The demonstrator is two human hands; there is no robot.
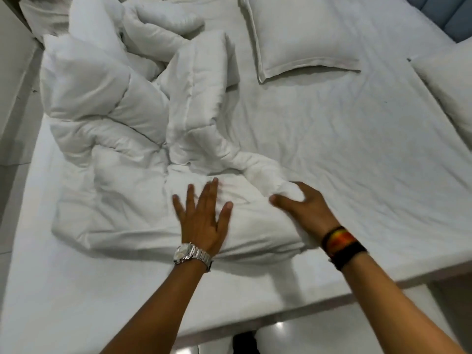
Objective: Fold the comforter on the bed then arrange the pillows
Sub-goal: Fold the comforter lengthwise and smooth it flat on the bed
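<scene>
— Two hands are on the near edge of the comforter (143, 159), which is our landmark. What are they doing?

— The left hand (204, 221) lies flat on it, fingers spread, grip open and holding nothing. A silver watch (190, 252) sits on that wrist. The right hand (304, 208) is just to the right of it, fingers curled around a bunched fold of the comforter, so that grip is closed on the fabric. Dark and orange bands (342, 245) circle that wrist.

— And the comforter itself?

— White, crumpled and unfolded, heaped on the left half of the bed (357, 149). Its near part lies fairly flat under the hands; farther back it rises in loose puffy mounds.

— What lies beyond it?

— To the far right of the comforter, one pillow (298, 37) lies flat on the sheet. Well to the right of that, a second pillow (449, 88) sits at the bed's edge, partly cut off by the frame.
</scene>
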